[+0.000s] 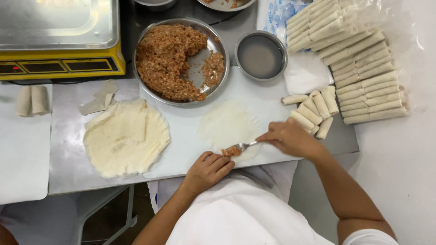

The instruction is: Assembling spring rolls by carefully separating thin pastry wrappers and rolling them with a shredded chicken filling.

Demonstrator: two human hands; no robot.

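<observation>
A thin round wrapper (pixel 227 124) lies flat on the white board (pixel 181 131) in front of me. My right hand (pixel 290 138) holds a metal spoon (pixel 245 145) whose bowl rests at the wrapper's near edge with a lump of brownish minced filling (pixel 231 151). My left hand (pixel 208 171) rests on the near edge of the board, fingers curled, just beside that lump. A round metal pan (pixel 218 43) behind the wrapper holds a big heap of the same filling (pixel 168 59).
A stack of round wrappers (pixel 126 138) lies to the left. Several rolled pieces (pixel 313 111) pile at the right, with rows of longer rolls (pixel 359 59) behind. A small metal bowl of liquid (pixel 260 55) sits far right of the pan. A yellow scale (pixel 59 36) stands far left.
</observation>
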